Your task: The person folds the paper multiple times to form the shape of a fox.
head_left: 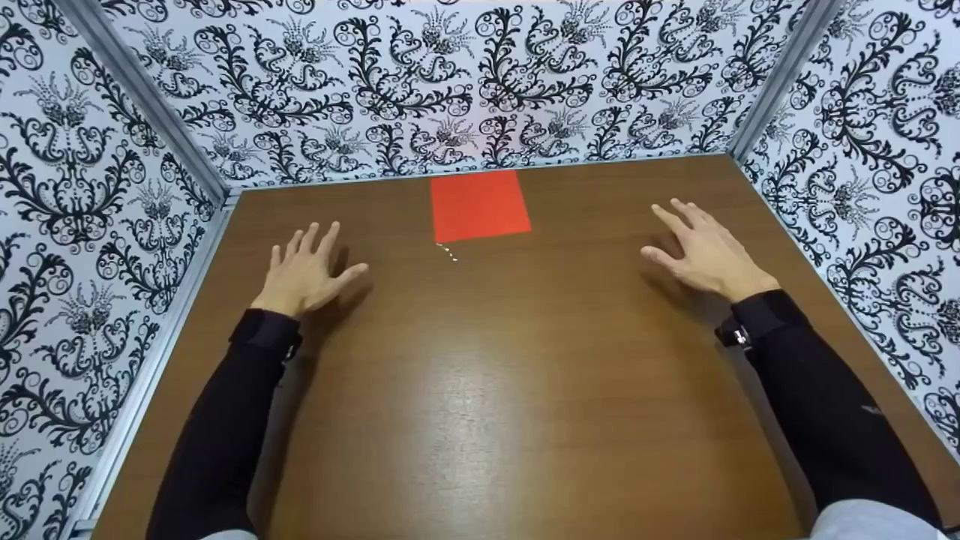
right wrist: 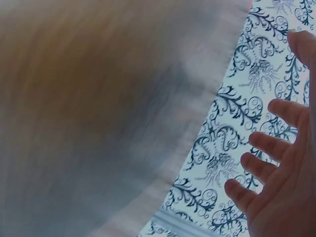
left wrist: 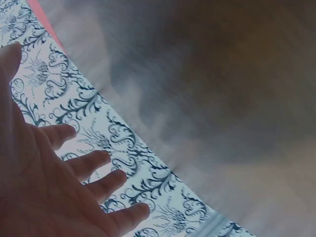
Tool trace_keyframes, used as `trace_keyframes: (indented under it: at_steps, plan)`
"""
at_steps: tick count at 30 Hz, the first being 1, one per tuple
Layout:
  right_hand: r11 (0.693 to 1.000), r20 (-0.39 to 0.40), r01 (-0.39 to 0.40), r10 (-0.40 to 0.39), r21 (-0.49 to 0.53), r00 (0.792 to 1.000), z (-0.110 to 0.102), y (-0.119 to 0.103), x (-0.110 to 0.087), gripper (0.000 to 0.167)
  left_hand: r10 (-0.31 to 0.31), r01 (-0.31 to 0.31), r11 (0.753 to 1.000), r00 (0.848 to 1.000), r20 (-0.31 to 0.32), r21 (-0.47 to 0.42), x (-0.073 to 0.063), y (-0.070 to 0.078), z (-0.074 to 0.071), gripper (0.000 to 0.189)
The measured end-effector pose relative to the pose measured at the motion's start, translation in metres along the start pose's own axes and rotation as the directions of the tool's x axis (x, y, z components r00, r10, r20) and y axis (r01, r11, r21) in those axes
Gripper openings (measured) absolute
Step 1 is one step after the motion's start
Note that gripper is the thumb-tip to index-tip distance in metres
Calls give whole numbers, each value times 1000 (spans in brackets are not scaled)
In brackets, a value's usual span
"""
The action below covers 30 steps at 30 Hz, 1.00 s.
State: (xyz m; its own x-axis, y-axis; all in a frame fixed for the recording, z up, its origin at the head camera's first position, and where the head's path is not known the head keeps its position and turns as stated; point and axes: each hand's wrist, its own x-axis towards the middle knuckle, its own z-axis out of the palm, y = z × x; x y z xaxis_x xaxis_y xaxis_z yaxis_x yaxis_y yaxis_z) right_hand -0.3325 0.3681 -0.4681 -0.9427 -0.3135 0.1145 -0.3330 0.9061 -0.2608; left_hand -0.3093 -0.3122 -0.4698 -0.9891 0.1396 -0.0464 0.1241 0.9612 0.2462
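Observation:
My left hand [head_left: 304, 274] is over the left part of the brown wooden table [head_left: 480, 360], fingers spread and holding nothing. On the other side, my right hand [head_left: 709, 251] is held palm down with its thumb apart, also bare of any object. Both cast shadows on the wood. Between them, at the far edge, lies a flat red square [head_left: 480, 205]. In the left wrist view the left fingers [left wrist: 106, 190] show apart from one another; the right wrist view shows the right fingers [right wrist: 266, 145] likewise spread.
A short trail of small white marks [head_left: 448, 252] runs from the red square's near left corner. Patterned black-and-white panels [head_left: 480, 82] wall the table at the back and both sides. Metal posts [head_left: 784, 75] stand in the back corners. Dark sleeves with wrist straps cover both forearms.

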Motion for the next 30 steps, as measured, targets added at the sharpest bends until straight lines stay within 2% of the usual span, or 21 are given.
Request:
trace_keyframes:
  at_steps: [10,18,30]
  plan:
    - [995,-27,40,-38,91,999,8,-25,16,79,90,-89,996,996,-25,19,23,27,4,98]
    - [990,-78,105,-97,97,992,15,-42,29,68,105,-105,994,994,-3,7,39,57,6,89]
    - [972,-114,186,-170,144,979,24,-76,49,60,198,-198,980,980,-1,-26,64,100,16,75]
